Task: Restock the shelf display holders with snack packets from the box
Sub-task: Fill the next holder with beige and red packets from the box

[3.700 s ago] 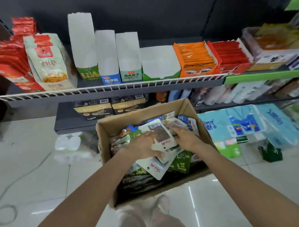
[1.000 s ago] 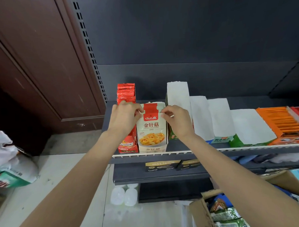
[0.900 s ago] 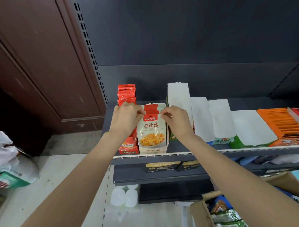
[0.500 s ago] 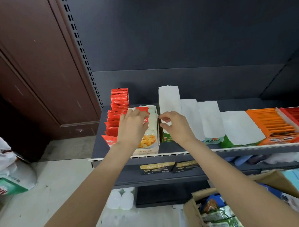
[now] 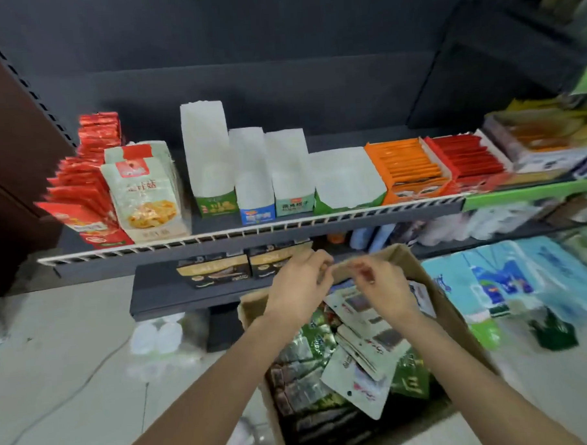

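Item: enoki mushroom packets [image 5: 143, 192], now seated in their shelf holder; your left hand [image 5: 296, 289] and right hand [image 5: 382, 285] had left them, back over the cardboard box [image 5: 458, 319], each grip loosely curled, apparently holding nothing; next batch due

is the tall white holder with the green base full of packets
No, the tall white holder on the shelf shows only its bare white inside, with no packets standing in it.
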`<state>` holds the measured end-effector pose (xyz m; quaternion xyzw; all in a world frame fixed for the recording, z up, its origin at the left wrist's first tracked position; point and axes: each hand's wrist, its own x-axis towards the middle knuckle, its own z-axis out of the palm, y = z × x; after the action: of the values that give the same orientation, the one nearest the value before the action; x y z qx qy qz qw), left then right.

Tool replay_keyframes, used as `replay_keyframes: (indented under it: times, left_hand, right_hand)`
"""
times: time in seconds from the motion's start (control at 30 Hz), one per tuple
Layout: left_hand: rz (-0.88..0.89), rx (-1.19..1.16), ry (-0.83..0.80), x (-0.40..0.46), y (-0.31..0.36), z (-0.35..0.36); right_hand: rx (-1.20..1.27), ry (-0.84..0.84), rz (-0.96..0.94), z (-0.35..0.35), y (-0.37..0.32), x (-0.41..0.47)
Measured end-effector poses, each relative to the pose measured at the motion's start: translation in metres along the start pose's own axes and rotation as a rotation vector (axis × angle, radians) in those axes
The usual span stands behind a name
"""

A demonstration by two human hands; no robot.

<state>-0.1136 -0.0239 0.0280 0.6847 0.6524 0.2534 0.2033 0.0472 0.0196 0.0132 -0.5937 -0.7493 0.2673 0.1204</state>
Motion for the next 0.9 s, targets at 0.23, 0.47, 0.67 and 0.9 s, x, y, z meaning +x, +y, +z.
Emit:
replay_keyframes:
  times: [0.23, 0.47, 0.67, 0.9]
  left_hand:
    - [-0.251, 0.225, -0.494, -0.012, 0.010, 0.086]
    - [-0.343, 0.137, -0.471, -0.025, 0.006, 0.103]
    - [-0.352, 0.071, -0.107, -0.029, 0.008, 0.105]
    - [-0.261, 0.335, -0.501, -0.011, 0.015, 0.118]
  right_hand:
    - [-0.193, -0.441, 0.045, 0.015, 0.093, -0.004]
    - [-0.450, -0.374, -0.189, 0.013, 0.099, -0.010]
    - [-0.454, -0.197, -0.175, 0.004, 0.108, -0.021]
    - [-0.373, -0.108, -0.216, -0.011, 0.116, -0.010]
